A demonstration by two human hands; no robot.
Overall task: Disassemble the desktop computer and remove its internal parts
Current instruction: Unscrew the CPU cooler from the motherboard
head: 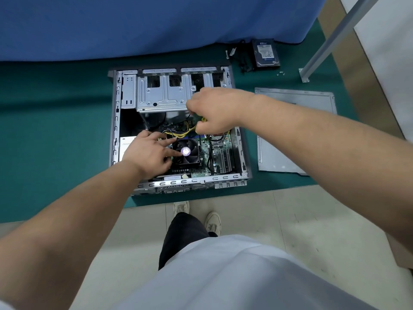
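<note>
An open desktop case lies on its side on a green mat. Inside I see the green motherboard, a black CPU fan with a purple centre label, yellow and black cables and a silver drive cage. My left hand rests on the left part of the fan, fingers spread and fairly straight. My right hand hovers over the upper motherboard, its curled fingers pinching a small green part that is mostly hidden by the hand.
The removed grey side panel lies right of the case. A hard drive, black cables and small screws sit at the back right. A metal post rises there. A blue cloth hangs behind. My shoes stand below the mat's front edge.
</note>
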